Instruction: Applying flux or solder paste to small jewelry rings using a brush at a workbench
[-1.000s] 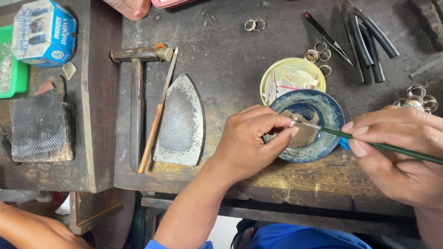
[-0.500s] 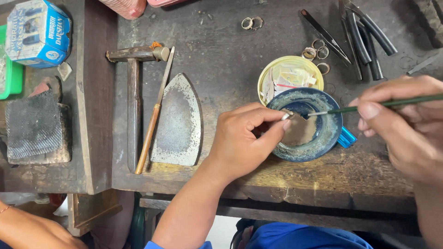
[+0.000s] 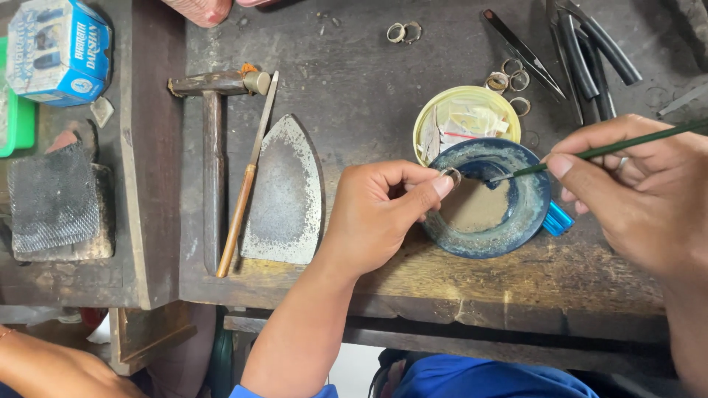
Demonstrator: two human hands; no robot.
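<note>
— What's going on at the blue dish on the bench?
— Left hand fingers are pinching a small ring over its rim; right hand fingers are gripping a thin brush.
— Tricky to hold?
— Probably: light, stiff, slippery; best pinched by its edges.

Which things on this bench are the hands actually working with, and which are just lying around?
In use: left hand pinching a small ring; right hand holding a thin brush; blue dish.

Lying about: hammer, file, iron plate, yellow lid of scraps, loose rings, pliers.
</note>
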